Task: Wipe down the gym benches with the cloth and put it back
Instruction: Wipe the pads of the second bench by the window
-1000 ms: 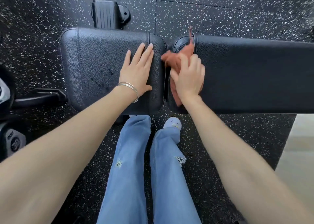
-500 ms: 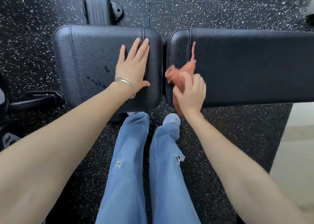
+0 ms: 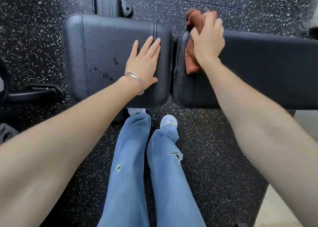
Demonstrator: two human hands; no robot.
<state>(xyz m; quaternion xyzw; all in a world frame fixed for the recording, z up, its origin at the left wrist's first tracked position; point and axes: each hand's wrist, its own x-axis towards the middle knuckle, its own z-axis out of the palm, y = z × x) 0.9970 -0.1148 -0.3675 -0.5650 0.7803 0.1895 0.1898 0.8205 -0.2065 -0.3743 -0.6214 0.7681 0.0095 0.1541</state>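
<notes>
A black padded gym bench lies across the view in two parts: a square seat pad on the left and a long back pad on the right. My left hand rests flat on the seat pad's right side, fingers straight. My right hand grips a rust-red cloth against the left end of the back pad, near its far edge. Part of the cloth sticks out beyond the fingers; the rest is hidden under the hand.
Black speckled rubber floor surrounds the bench. A black bench foot sits behind the seat pad, and a black frame bar runs at the left. My legs in blue jeans stand in front. Pale flooring shows at lower right.
My right hand has slid the cloth from the back pad's near edge up to its far edge. The left hand has stayed flat on the seat pad.
</notes>
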